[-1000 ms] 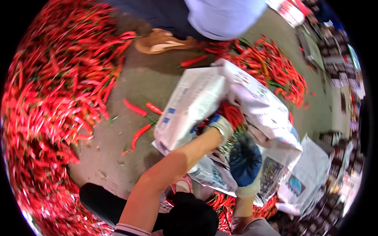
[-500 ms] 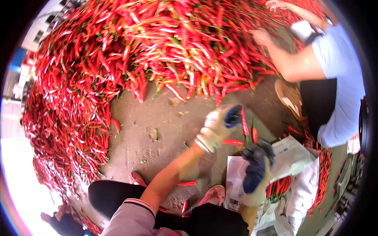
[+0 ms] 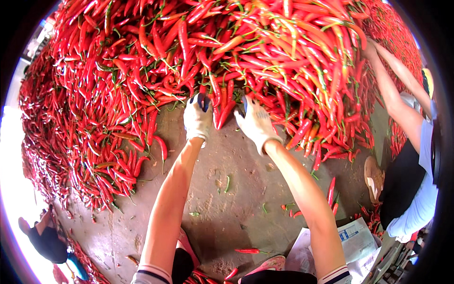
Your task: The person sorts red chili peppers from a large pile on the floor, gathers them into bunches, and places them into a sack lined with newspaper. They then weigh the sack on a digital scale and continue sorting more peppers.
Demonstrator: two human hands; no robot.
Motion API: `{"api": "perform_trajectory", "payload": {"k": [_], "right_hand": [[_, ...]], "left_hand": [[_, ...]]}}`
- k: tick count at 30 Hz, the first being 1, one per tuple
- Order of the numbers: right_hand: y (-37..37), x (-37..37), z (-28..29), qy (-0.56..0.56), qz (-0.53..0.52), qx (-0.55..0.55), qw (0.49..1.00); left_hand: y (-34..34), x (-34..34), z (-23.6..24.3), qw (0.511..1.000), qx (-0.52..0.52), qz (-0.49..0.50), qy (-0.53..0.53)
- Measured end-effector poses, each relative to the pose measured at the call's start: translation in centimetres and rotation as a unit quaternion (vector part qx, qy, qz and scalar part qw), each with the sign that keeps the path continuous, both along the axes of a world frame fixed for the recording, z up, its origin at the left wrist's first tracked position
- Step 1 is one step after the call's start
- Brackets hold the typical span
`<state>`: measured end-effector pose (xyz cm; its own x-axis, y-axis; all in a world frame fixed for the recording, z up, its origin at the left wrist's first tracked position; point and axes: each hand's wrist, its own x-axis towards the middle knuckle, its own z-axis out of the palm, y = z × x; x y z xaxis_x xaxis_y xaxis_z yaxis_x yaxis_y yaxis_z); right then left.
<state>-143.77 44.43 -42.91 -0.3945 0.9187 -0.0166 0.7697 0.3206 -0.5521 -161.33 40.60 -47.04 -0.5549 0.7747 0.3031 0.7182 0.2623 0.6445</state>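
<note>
A large pile of red chili peppers (image 3: pixel 189 42) with green stems spreads before me. At its near edge both my hands reach in, wearing white gloves with blue palms. My left hand (image 3: pixel 197 118) touches the peppers with its fingers apart, and nothing shows gripped in it. Just to the right, my right hand (image 3: pixel 256 124) has its thumb spread from the fingers, beside the peppers; its fingertips are partly hidden. Between the two hands a few red chilies (image 3: pixel 221 111) point toward me, lying on the brown floor (image 3: pixel 236 175).
At the right, a co-worker in a light blue top (image 3: pixel 421 203) reaches into the pile. Printed paper sheets (image 3: pixel 354 241) lie at the lower right. Loose chilies (image 3: pixel 248 251) are scattered near my feet. Another person (image 3: pixel 47 241) is at the lower left.
Both hands have moved forward to the pile's edge, the right one from beside the paper at the lower right. My view has shifted closer to the pile.
</note>
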Motion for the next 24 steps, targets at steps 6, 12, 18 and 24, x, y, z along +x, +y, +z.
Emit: {"api": "perform_trajectory", "payload": {"k": [6,12,18,24], "right_hand": [[6.5,-7.2,-3.3,-0.021,-0.128,-0.064,0.990],[9.7,-6.1,-8.8,0.163,-0.095,-0.203,0.961],[1.6,-2.8,-3.8,-0.010,0.056,-0.194,0.979],[-4.6,1.3,-1.5,-0.128,0.128,-0.084,0.980]], "left_hand": [[4.2,-1.7,0.7,0.983,-0.173,-0.057,-0.037],[4.1,-0.9,0.0,0.981,-0.136,-0.028,-0.138],[-4.3,3.1,-1.2,0.938,-0.186,-0.094,-0.276],[-11.0,5.5,-0.5,0.947,-0.192,-0.154,-0.205]]}}
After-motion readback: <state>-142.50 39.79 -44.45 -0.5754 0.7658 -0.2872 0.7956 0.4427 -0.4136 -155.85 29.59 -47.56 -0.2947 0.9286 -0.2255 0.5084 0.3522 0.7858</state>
